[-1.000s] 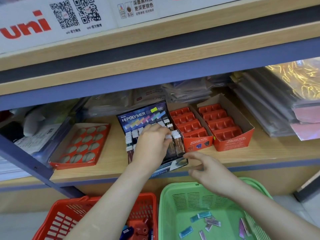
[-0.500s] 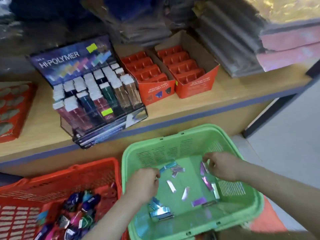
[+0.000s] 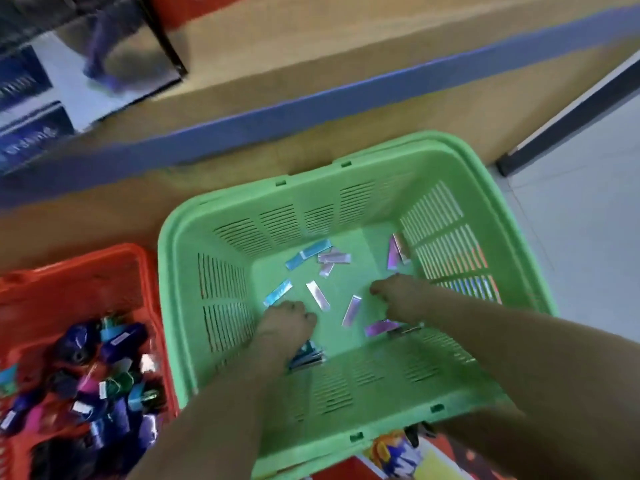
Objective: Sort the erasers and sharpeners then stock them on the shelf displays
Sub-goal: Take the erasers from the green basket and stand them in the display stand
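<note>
Several slim foil-wrapped erasers lie scattered on the floor of the green basket (image 3: pixel 349 161), blue ones (image 3: pixel 308 252) and purple ones (image 3: pixel 351 310). My left hand (image 3: pixel 287 320) reaches in from the near side, its fingers curled down over the near end of a blue eraser (image 3: pixel 277 293). A small stack of blue erasers (image 3: pixel 308 356) lies under that wrist. My right hand (image 3: pixel 398 296) is curled knuckles-up on the basket floor between purple erasers (image 3: pixel 381 328); what its fingers hold is hidden. The red basket (image 3: pixel 86 261) on the left holds several dark blue and purple sharpeners (image 3: pixel 114 344).
The wooden shelf (image 3: pixel 311 64) with its blue front edge (image 3: pixel 311 109) runs across the top, blurred. The eraser display box (image 3: pixel 86 74) stands on it at the upper left. Pale floor tiles (image 3: pixel 588 237) lie to the right.
The view has dropped from the shelf to straight down into the green basket. Both hands left the display box, went into the basket and now sit lower and closer together among the erasers.
</note>
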Available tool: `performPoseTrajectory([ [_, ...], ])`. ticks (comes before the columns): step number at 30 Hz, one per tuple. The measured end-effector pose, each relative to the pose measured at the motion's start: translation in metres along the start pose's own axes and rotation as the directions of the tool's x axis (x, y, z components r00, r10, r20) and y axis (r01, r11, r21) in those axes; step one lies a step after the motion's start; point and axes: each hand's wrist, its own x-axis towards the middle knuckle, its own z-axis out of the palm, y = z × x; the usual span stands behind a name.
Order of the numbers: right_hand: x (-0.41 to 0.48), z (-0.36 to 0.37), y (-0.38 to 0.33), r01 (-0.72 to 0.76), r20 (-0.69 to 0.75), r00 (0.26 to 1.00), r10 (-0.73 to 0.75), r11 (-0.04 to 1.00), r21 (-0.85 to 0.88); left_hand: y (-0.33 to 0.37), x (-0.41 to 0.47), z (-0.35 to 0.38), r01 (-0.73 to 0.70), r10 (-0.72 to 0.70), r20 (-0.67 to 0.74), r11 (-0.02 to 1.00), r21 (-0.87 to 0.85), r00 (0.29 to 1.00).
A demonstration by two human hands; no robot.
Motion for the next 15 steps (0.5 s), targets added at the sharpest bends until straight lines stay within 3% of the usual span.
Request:
performPoseTrajectory([
  [4,0.014,0.016,-0.016,0.039,-0.008,0.999,-0.039,0.992,0.122,-0.001,0.008,0.010,0.027,-0.030,-0.034,0.995,-0.093,0.999],
  [9,0.033,0.026,-0.048,0.160,-0.171,0.975,-0.140,0.981,0.111,-0.007,0.018,0.012,0.182,-0.212,-0.026,0.889,-0.420,0.977],
  [11,0.041,0.027,-0.062,0.158,-0.171,0.979,-0.113,0.947,0.280,-0.009,0.020,0.007,0.234,-0.280,-0.025,0.847,-0.477,0.960],
  [13,0.048,0.025,-0.074,0.058,-0.124,0.992,0.018,0.811,0.582,-0.012,0.022,0.001,0.273,-0.327,-0.020,0.819,-0.505,0.945],
  [15,0.050,0.023,-0.080,-0.070,0.013,0.994,0.111,0.523,0.849,-0.017,0.023,-0.006,0.306,-0.382,-0.003,0.744,-0.593,0.924],
])
